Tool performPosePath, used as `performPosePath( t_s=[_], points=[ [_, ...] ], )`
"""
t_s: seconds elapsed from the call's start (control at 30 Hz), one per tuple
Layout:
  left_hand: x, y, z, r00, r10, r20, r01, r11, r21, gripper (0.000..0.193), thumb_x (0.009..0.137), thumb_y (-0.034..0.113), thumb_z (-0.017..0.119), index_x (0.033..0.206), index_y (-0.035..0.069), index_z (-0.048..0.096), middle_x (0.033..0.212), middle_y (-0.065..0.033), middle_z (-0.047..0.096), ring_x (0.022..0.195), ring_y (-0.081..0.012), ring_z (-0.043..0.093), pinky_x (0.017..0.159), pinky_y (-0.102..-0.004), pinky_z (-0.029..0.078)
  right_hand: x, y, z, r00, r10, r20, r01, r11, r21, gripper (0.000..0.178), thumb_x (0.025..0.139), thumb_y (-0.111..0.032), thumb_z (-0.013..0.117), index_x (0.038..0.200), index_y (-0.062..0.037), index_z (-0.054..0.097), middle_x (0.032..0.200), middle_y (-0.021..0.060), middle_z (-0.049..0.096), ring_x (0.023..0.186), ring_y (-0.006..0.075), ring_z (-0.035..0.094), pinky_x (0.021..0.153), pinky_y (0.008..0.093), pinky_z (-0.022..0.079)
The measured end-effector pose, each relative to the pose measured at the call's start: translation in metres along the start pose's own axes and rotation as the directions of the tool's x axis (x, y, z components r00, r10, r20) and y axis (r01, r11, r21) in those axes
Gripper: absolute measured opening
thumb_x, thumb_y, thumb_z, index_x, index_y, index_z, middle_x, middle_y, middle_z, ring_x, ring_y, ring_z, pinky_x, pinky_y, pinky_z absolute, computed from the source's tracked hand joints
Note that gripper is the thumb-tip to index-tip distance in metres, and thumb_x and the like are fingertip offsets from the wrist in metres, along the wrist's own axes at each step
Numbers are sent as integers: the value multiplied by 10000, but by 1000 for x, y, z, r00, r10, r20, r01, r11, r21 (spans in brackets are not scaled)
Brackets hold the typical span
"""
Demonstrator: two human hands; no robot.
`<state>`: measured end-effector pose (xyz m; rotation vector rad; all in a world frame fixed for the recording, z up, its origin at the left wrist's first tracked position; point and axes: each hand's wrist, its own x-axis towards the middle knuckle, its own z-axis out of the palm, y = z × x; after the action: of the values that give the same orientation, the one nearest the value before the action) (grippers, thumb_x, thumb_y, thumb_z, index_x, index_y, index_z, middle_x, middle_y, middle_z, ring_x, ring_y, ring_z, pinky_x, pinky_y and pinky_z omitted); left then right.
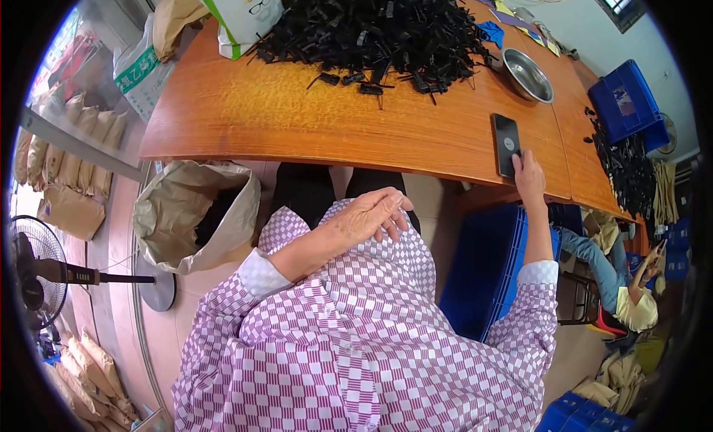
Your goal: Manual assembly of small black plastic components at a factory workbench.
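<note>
My left hand (369, 215) lies across my lap on the checked purple-and-white garment (356, 298). Its fingers are loosely stretched out, and nothing is in it. At the front edge of the wooden table (297, 124), my right hand (529, 178) has its thumb and curled fingers at the lower right edge of a black smartphone (506, 138). The phone lies face up with its screen lit, showing a pale round mark. Beyond it stands a shallow metal bowl (527, 75). A big heap of small black plastic parts (371, 31) covers the far middle of the table.
A white-and-green bag (241, 16) stands left of the heap. Below the table are an open paper sack (186, 216) at left and a blue crate (483, 268) at right. A fan (44, 272) stands far left. Another person (635, 306) sits at far right near a tipped blue crate (627, 105).
</note>
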<state>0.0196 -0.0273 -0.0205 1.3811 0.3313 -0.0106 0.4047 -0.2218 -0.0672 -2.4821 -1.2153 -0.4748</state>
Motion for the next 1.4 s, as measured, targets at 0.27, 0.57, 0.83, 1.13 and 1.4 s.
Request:
performPosePath(
  t_s=[0.27,0.57,0.83,1.13,1.4],
  points=[
    [-4,-9,-8,1000,22,16,-20,998,-66,507,1003,473,359,1149,20,533,927,-82,621,763,-115,618,608,-210,470,24,-100,-27,981,-166,-106,165,986,-15,212,908,-226,576,1047,-71,535,980,172,596,790,391,614,653,457,513],
    [-19,-18,-21,989,107,-98,-103,994,45,309,993,268,471,1175,23,518,934,-71,614,756,-105,613,598,-203,469,108,-268,58,820,-569,63,563,821,95,279,855,-271,649,1019,-67,551,945,130,626,758,314,654,619,390,534],
    [-26,-27,-44,760,307,-573,-202,950,240,573,850,51,652,1333,34,344,1103,-157,558,765,-164,616,667,-294,518,100,-295,54,853,-464,239,240,754,611,302,859,-288,673,950,-12,592,681,53,582,617,149,578,561,290,462],
    [-27,-15,-43,816,344,-464,-264,937,230,720,791,-33,700,1389,61,311,1084,-126,559,825,-121,595,687,-256,510,-31,-318,-5,730,-343,592,-568,178,803,278,915,-302,637,929,-26,604,737,-45,548,624,41,468,539,214,389],
    [-34,-21,-37,825,360,-434,-355,930,96,533,827,-56,659,1291,50,418,905,-39,576,797,-71,570,657,-205,488,-66,-312,-9,778,-346,525,-545,46,837,316,995,-334,473,1014,-29,555,697,-5,537,591,67,468,524,239,383]
  ],
)
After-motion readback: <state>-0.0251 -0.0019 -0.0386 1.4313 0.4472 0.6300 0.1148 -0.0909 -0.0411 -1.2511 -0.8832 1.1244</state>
